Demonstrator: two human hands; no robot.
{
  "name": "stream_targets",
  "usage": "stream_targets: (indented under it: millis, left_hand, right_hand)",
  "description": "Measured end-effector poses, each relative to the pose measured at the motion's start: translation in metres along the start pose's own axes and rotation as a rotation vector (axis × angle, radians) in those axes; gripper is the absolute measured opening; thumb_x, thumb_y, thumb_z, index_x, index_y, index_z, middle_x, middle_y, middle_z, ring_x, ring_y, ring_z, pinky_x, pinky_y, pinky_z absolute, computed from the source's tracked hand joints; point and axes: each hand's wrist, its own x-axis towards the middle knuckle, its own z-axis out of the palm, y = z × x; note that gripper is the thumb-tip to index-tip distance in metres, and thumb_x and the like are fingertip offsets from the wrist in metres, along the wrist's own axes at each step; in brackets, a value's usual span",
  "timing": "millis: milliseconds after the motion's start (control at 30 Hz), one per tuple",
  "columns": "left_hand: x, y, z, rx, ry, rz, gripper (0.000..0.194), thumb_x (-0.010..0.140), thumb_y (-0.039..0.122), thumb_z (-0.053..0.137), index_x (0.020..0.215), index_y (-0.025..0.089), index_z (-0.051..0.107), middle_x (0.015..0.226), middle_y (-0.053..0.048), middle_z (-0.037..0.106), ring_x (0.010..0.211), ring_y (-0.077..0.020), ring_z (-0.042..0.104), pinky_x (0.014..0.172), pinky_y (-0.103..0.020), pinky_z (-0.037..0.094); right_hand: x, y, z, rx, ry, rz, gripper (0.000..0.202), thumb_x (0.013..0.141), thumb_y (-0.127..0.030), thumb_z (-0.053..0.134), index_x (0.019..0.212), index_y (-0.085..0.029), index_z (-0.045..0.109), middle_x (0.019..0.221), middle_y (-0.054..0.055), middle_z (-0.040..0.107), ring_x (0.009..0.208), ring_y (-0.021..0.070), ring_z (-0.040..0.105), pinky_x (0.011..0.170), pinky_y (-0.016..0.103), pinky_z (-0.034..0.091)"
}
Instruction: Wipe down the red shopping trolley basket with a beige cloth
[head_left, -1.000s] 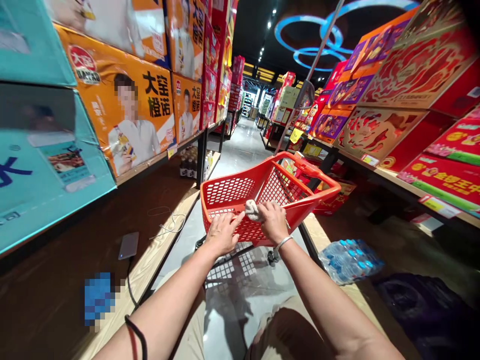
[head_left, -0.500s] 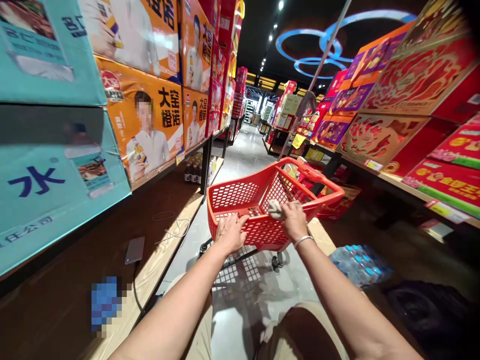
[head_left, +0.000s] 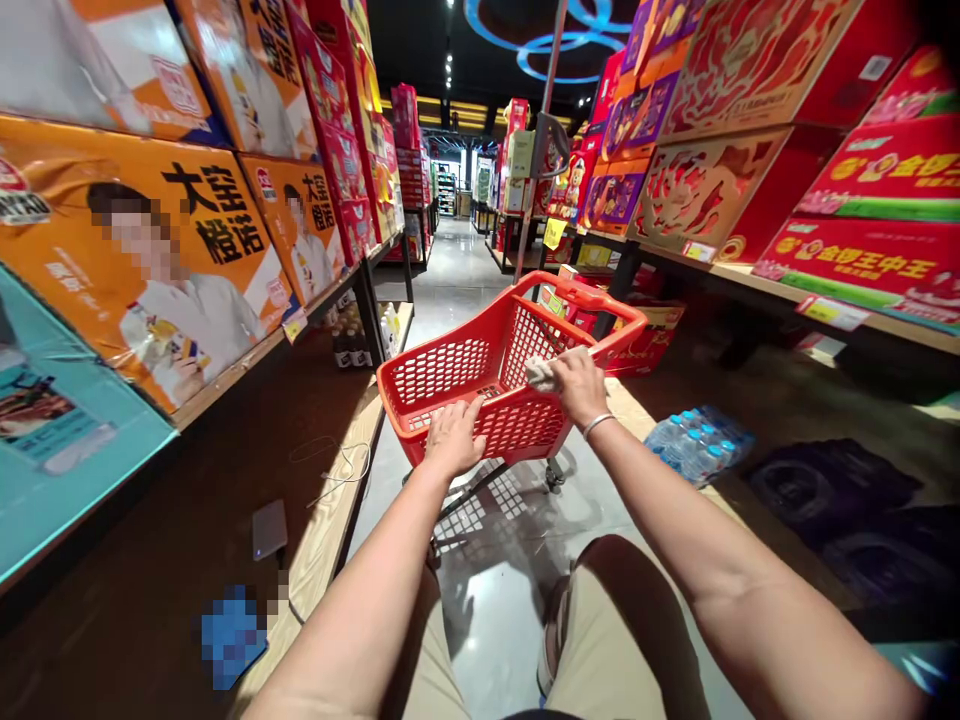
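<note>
A red plastic shopping cart (head_left: 450,372) with a lattice basket stands turned sideways in front of me, its handle end to the right. My left hand (head_left: 454,437) grips the near rim of the basket, its fingers laid over the edge. A crumpled greyish-white cloth (head_left: 540,373) is bunched in my right hand (head_left: 581,385), which is closed on it at the same rim, nearer the handle. Part of the cloth is hidden under those fingers. The basket floor that shows holds no goods.
Orange drink cartons (head_left: 187,270) line the left shelf; red and gold gift boxes (head_left: 705,190) fill the right one. Low down lie a power bank (head_left: 270,530) with a cable and a pack of water bottles (head_left: 697,443). A metal pole (head_left: 536,130) rises behind the cart.
My view has swung right and levelled, so the shelves and cart appear shifted left. Both hands stay on the cart's near rim, the cloth still in the right one.
</note>
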Motion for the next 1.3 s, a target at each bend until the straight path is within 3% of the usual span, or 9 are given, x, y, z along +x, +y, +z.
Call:
stream_targets:
  millis: [133, 267, 400, 567, 700, 800, 1033, 1200, 1300]
  left_hand:
    - [0.005, -0.003, -0.006, 0.013, -0.013, 0.004, 0.07, 0.088, 0.037, 0.054, 0.153, 0.023, 0.036, 0.136, -0.012, 0.055, 0.126, -0.03, 0.049, 0.11, -0.049, 0.034]
    - [0.009, -0.003, -0.012, -0.001, -0.083, 0.01, 0.071, 0.085, 0.031, 0.052, 0.154, 0.021, 0.035, 0.137, -0.012, 0.054, 0.127, -0.0304, 0.048, 0.109, -0.049, 0.035]
    - [0.011, -0.006, -0.016, -0.001, -0.132, 0.006, 0.073, 0.084, 0.027, 0.049, 0.155, 0.022, 0.033, 0.135, -0.012, 0.055, 0.125, -0.0302, 0.049, 0.106, -0.049, 0.038]
    - [0.011, -0.006, -0.019, -0.003, -0.146, 0.01, 0.073, 0.084, 0.026, 0.047, 0.156, 0.022, 0.033, 0.133, -0.012, 0.056, 0.123, -0.0295, 0.051, 0.105, -0.048, 0.038]
    - [0.011, -0.006, -0.017, -0.005, -0.122, 0.015, 0.073, 0.083, 0.026, 0.049, 0.155, 0.021, 0.034, 0.133, -0.012, 0.056, 0.123, -0.0297, 0.05, 0.106, -0.048, 0.038]
    - [0.01, -0.006, -0.015, 0.011, -0.125, 0.001, 0.075, 0.082, 0.025, 0.05, 0.155, 0.022, 0.033, 0.134, -0.012, 0.055, 0.125, -0.0297, 0.05, 0.107, -0.048, 0.038]
    - [0.006, -0.006, -0.011, 0.017, -0.114, 0.025, 0.075, 0.082, 0.023, 0.049, 0.155, 0.02, 0.032, 0.136, -0.012, 0.054, 0.127, -0.0293, 0.048, 0.109, -0.046, 0.035]
    - [0.002, -0.004, -0.017, -0.002, -0.126, 0.019, 0.079, 0.08, 0.022, 0.051, 0.156, 0.022, 0.029, 0.139, -0.011, 0.052, 0.128, -0.0292, 0.047, 0.109, -0.046, 0.035]
    - [0.001, -0.005, -0.018, -0.004, -0.137, 0.022, 0.082, 0.079, 0.022, 0.051, 0.157, 0.022, 0.029, 0.138, -0.01, 0.053, 0.126, -0.029, 0.048, 0.108, -0.046, 0.037]
  right_hand:
    - [-0.003, 0.012, 0.017, 0.08, 0.127, 0.063, 0.053, 0.083, -0.004, 0.049, 0.13, -0.024, 0.065, 0.14, 0.008, 0.054, 0.135, 0.0287, 0.032, 0.108, 0.042, 0.032]
    - [-0.03, -0.023, 0.06, 0.184, 0.134, 0.017, 0.068, 0.075, -0.002, 0.051, 0.138, -0.027, 0.059, 0.148, 0.006, 0.044, 0.142, 0.0293, 0.024, 0.115, 0.047, 0.032]
    - [-0.06, -0.054, 0.101, 0.237, 0.084, 0.019, 0.057, 0.083, -0.009, 0.05, 0.134, -0.031, 0.06, 0.149, 0.007, 0.042, 0.142, 0.0283, 0.026, 0.115, 0.05, 0.034]
    - [-0.086, -0.056, 0.131, 0.242, -0.046, 0.002, 0.047, 0.087, -0.012, 0.052, 0.127, -0.035, 0.065, 0.146, 0.0, 0.045, 0.141, 0.0257, 0.028, 0.115, 0.044, 0.036]
    - [-0.101, -0.048, 0.137, 0.234, -0.144, -0.067, 0.047, 0.086, -0.007, 0.051, 0.121, -0.035, 0.069, 0.137, 0.0, 0.054, 0.131, 0.0236, 0.039, 0.112, 0.039, 0.04]
    - [-0.102, -0.044, 0.129, 0.269, -0.138, -0.101, 0.048, 0.084, -0.004, 0.05, 0.118, -0.03, 0.072, 0.13, 0.003, 0.059, 0.121, 0.0226, 0.045, 0.109, 0.039, 0.042]
    - [-0.071, -0.044, 0.097, 0.284, 0.143, 0.051, 0.052, 0.084, -0.012, 0.055, 0.13, -0.033, 0.066, 0.144, 0.007, 0.047, 0.133, 0.0311, 0.034, 0.112, 0.051, 0.036]
    - [-0.105, -0.046, 0.132, 0.278, -0.077, -0.017, 0.051, 0.079, -0.001, 0.052, 0.117, -0.03, 0.072, 0.131, 0.007, 0.056, 0.118, 0.0256, 0.043, 0.101, 0.039, 0.044]
    - [-0.127, -0.044, 0.148, 0.31, -0.077, -0.013, 0.044, 0.074, 0.003, 0.052, 0.1, -0.025, 0.076, 0.114, 0.008, 0.061, 0.103, 0.0237, 0.048, 0.089, 0.036, 0.047]
